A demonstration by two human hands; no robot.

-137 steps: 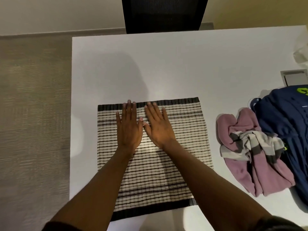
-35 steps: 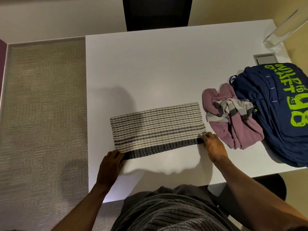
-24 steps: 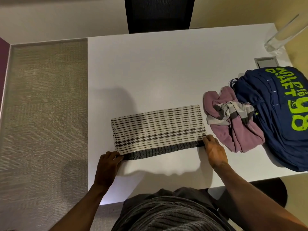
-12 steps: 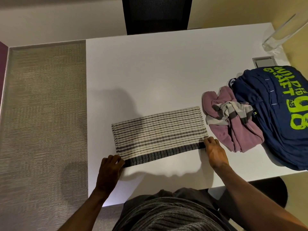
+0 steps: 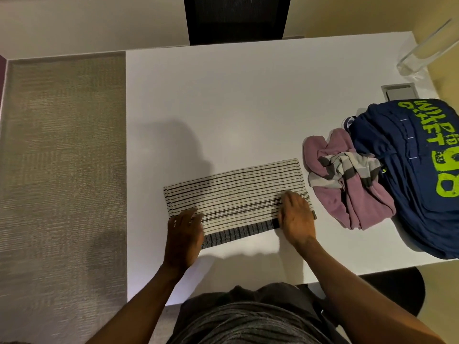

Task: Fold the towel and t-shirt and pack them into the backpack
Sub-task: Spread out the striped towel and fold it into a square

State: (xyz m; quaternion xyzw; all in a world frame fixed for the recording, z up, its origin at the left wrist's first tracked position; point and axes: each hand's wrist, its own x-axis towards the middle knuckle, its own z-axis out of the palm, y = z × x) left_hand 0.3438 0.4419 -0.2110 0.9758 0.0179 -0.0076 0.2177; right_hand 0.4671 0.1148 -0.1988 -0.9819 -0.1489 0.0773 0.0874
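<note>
A cream towel with dark stripes lies folded in half as a long band near the front of the white table. My left hand lies flat on its near left corner. My right hand lies flat on its near right end, fingers straight. A crumpled pink t-shirt with a grey-and-white striped part sits just right of the towel. The navy backpack with green lettering lies at the table's right side, touching the t-shirt.
A black chair back stands beyond the far table edge. A grey cable hatch is set in the table behind the backpack, and a clear glass object leans at the far right corner. Carpet lies left of the table.
The towel went from a flat square to a half fold. Both hands, which pinched its near corners a moment ago, now lie flat on the towel's two ends.
</note>
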